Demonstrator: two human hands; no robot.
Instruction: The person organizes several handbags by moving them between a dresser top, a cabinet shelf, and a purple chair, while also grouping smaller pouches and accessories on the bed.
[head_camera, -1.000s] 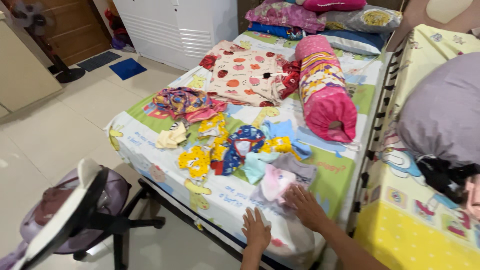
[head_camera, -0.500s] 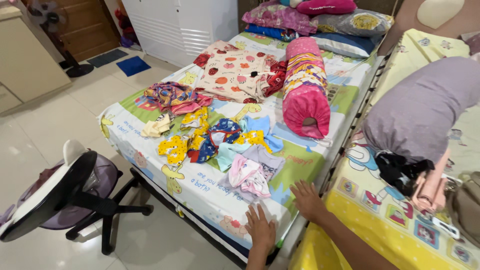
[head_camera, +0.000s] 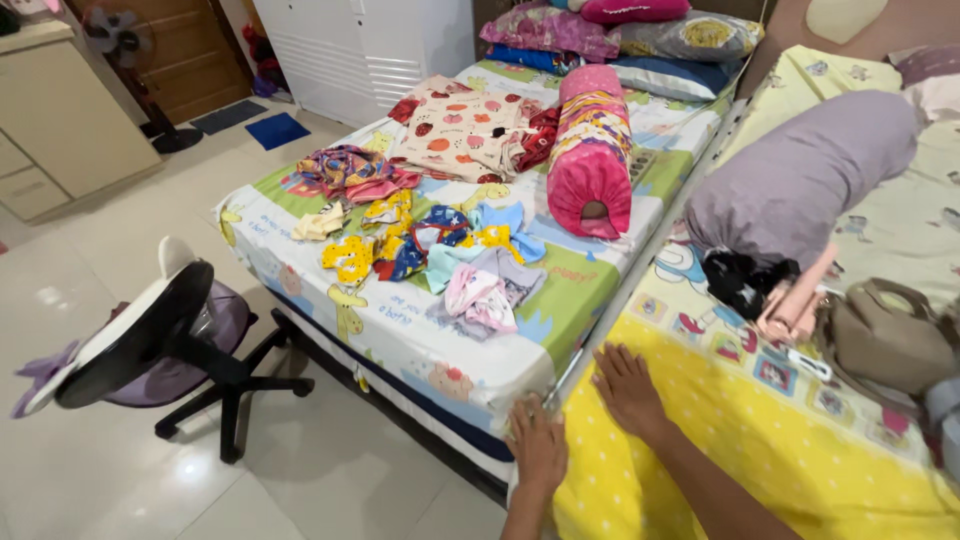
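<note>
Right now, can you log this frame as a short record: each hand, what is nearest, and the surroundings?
left hand: left hand lies flat on the corner of the cartoon-print bed, holding nothing
right hand: right hand rests palm down on the yellow sheet, holding nothing
nearest clothes: pink and grey garment at the near end of the small clothes pile
on bed: pink bolster, fruit-print cloth
right side: grey bolster, tan bag
floor: black chair
</note>
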